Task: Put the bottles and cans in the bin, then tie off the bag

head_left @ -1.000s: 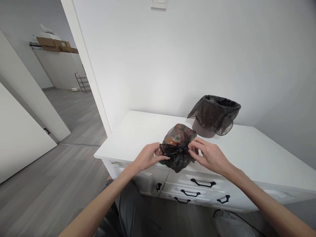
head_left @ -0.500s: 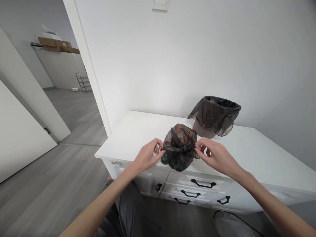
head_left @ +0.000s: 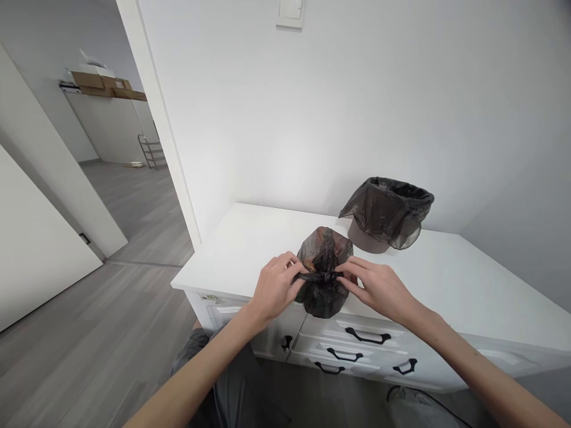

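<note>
A small dark see-through rubbish bag (head_left: 324, 255), full of scraps, sits at the front edge of a white dresser top (head_left: 250, 238). My left hand (head_left: 276, 286) pinches the twisted plastic on the bag's left side. My right hand (head_left: 378, 286) pinches the plastic on the right, and the fingertips of both meet at the knot in the middle. Behind the bag stands a small bin (head_left: 387, 213) lined with a fresh dark bag whose edge hangs over the rim.
The dresser has drawers with black handles (head_left: 368, 339) below my hands. A white wall with a switch plate (head_left: 289, 13) rises behind. To the left a doorway opens onto grey wood flooring (head_left: 89, 321), with cardboard boxes (head_left: 107, 83) on a far shelf.
Both hands pulled the bag's ends apart sideways, then came back together at the middle of the bag. The bag shifted slightly towards the dresser's front edge.
</note>
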`<state>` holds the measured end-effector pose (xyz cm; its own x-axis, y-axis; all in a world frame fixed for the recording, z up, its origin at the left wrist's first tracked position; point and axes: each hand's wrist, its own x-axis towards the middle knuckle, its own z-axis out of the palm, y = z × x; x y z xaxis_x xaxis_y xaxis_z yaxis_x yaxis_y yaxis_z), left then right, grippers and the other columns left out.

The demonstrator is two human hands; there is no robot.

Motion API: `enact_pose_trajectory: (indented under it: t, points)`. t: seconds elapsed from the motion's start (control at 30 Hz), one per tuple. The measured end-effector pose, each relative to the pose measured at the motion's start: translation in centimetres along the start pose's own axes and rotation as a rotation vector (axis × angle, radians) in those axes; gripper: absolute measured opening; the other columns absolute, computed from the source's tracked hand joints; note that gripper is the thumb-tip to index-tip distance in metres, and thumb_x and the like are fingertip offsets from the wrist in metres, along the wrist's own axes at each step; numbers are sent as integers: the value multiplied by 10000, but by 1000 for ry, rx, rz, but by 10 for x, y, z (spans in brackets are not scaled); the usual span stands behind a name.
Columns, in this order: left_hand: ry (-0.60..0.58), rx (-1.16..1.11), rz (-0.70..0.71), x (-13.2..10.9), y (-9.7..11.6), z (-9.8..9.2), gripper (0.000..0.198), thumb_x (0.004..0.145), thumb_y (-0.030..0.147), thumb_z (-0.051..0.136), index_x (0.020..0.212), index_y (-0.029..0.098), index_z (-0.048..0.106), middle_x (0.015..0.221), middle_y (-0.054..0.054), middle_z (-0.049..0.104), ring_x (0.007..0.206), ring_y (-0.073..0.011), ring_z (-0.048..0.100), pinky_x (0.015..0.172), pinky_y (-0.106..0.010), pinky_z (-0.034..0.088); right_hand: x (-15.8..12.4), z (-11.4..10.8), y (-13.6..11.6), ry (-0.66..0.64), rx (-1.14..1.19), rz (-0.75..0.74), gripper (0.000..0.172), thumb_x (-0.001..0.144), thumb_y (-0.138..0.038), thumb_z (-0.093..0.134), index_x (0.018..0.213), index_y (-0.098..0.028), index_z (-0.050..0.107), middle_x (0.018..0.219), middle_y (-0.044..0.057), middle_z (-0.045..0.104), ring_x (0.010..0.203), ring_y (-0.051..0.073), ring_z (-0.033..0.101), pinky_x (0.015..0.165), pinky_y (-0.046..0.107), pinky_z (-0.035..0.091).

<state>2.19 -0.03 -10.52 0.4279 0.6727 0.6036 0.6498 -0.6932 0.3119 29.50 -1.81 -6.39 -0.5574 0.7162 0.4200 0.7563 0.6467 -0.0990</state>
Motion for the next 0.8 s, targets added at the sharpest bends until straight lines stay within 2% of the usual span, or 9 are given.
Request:
enact_pose_trajectory:
  t: [0.07, 0.17, 0.37, 0.5, 0.57, 0.7, 0.8]
  points:
    - [45, -25, -27, -2, -2, -3, 132, 952, 149, 617, 1013, 229, 702, 1093, -71, 677, 924, -207, 633, 787, -327, 490, 0, -3, 1, 22, -4, -4, 181, 1088, -306, 498, 1036, -242, 659, 978, 31, 737, 622, 152, 661, 567, 294, 441]
    - [99, -83, -101, -5, -7, -6, 111, 968, 195, 612, 988, 228, 716, 1067, -65, 660, 840, -175, 612, 717, -297, 480, -1, -7, 2, 50, 19, -7, 219, 1092, -308, 495, 933, -240, 630, 910, 23, 712, 605, 147, 632, 550, 284, 425]
    - [165, -233, -228, -19, -17, -6, 136, 979, 240, 588, 926, 231, 712, 999, -58, 635, 841, -167, 606, 573, -232, 443, -12, -8, 1, 157, 83, 37, 250, 1100, -343, 488, 934, -246, 648, 938, 36, 710, 606, 133, 615, 534, 280, 438]
    - [198, -237, -247, -25, -19, -10, 113, 959, 213, 605, 884, 221, 689, 974, -50, 642, 808, -164, 597, 629, -256, 469, -19, -8, -2, 227, 212, 113, 228, 1090, -380, 528, 953, -257, 662, 943, 50, 715, 682, 169, 648, 546, 294, 467]
    - [200, -200, -215, -23, -15, -14, 102, 960, 190, 603, 904, 223, 681, 1000, -57, 644, 876, -186, 613, 687, -278, 490, -20, -7, -3, 235, 270, 155, 216, 1085, -385, 538, 963, -259, 664, 953, 49, 709, 698, 176, 643, 576, 304, 492]
    - [148, -106, -56, -11, 4, -25, 151, 952, 195, 651, 1097, 232, 675, 1174, -99, 648, 1114, -257, 615, 916, -386, 513, -16, -3, -8, 190, 320, 186, 208, 1082, -392, 542, 973, -258, 658, 907, 39, 688, 688, 180, 630, 592, 311, 509]
    - [66, -81, 21, -3, 18, -27, 258, 949, 235, 703, 1201, 233, 645, 1202, -99, 684, 1149, -270, 616, 988, -426, 479, -11, 2, -12, 177, 307, 164, 185, 1080, -390, 547, 1016, -257, 659, 892, 37, 688, 706, 187, 641, 627, 319, 519]
